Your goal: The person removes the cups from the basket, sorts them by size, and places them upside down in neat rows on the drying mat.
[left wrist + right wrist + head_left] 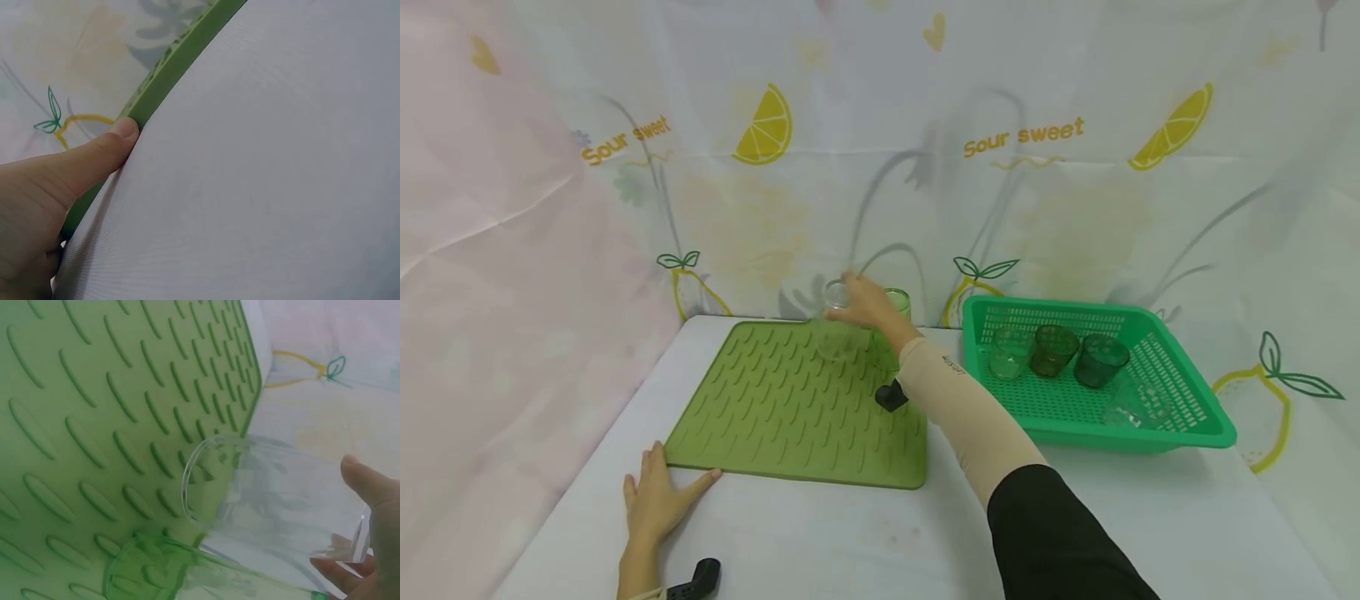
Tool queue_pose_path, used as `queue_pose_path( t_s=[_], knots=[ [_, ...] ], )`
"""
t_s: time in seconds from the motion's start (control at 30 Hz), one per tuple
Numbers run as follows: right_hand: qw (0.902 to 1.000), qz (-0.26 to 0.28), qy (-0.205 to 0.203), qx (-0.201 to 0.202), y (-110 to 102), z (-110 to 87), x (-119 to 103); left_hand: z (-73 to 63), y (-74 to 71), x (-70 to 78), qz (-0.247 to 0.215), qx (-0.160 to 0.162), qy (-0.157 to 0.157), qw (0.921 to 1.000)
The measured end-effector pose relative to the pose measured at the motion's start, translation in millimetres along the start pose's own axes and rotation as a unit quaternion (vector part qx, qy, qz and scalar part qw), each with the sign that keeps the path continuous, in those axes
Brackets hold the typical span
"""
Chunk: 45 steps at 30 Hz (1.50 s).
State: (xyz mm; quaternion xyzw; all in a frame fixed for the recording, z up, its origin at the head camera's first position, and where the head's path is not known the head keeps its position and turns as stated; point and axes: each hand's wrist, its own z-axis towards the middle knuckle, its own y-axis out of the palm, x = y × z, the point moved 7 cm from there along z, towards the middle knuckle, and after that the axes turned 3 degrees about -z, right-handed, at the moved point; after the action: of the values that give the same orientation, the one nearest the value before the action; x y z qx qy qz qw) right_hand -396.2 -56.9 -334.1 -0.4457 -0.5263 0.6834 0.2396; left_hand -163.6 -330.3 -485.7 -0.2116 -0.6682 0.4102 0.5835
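My right hand [868,304] holds a clear drinking glass [262,494] by its base end, thumb on one side and fingers on the other. The glass is upside down, its rim toward the far part of the green ridged mat [797,408]. Right beside it, a green see-through glass [206,575] also has its wide end toward the mat; in the head view my hand and arm partly cover it. At the mat's near left corner lies my left hand [658,504] with fingers spread, the thumb touching the mat's edge in the left wrist view.
To the right of the mat stands a green plastic basket [1180,375]. Inside are a pale clear glass [1009,354], a brown glass [1054,350], a dark green glass [1101,360] and a clear glass [1127,408]. A printed curtain [865,100] hangs behind the white table [820,533].
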Motion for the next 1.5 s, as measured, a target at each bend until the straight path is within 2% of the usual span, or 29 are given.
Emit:
queue_pose_path(
  t_s=[0.2, 0.53, 0.63, 0.77, 0.9, 1.17, 1.33, 1.5],
  knots=[
    [0.9957, -0.091, 0.011, -0.006, 14.4, 2.7, -3.1, -2.0, -2.1, -0.8, -0.001, 0.006, 0.003, 1.0000],
    [0.9883, -0.151, 0.021, -0.010, 22.3, 2.2, -2.8, 0.9, 0.6, -1.1, 0.008, -0.012, -0.010, 0.9999],
    [0.9881, -0.148, 0.039, -0.018, 21.3, 2.6, 0.6, 1.6, 1.1, -0.8, 0.007, -0.014, -0.010, 0.9998],
    [0.9911, -0.117, 0.061, -0.017, 17.5, 2.6, 4.5, 2.2, 1.7, -0.3, 0.006, -0.013, -0.013, 0.9998],
    [0.9938, -0.093, 0.058, -0.018, 15.3, 1.3, 3.9, 2.1, 2.5, -1.2, 0.008, -0.016, -0.021, 0.9996],
    [0.9911, -0.116, 0.055, -0.036, 13.6, -4.7, -0.4, 1.8, 3.2, 0.5, 0.007, -0.014, -0.023, 0.9996],
    [0.9947, -0.094, 0.041, -0.005, 2.8, -13.8, -1.0, 2.2, 4.5, 0.5, 0.007, -0.008, -0.016, 0.9998],
    [0.9982, -0.041, 0.015, 0.041, -16.4, -34.4, 5.3, 0.4, 2.5, 0.0, 0.007, 0.008, -0.003, 0.9999]
  ],
)
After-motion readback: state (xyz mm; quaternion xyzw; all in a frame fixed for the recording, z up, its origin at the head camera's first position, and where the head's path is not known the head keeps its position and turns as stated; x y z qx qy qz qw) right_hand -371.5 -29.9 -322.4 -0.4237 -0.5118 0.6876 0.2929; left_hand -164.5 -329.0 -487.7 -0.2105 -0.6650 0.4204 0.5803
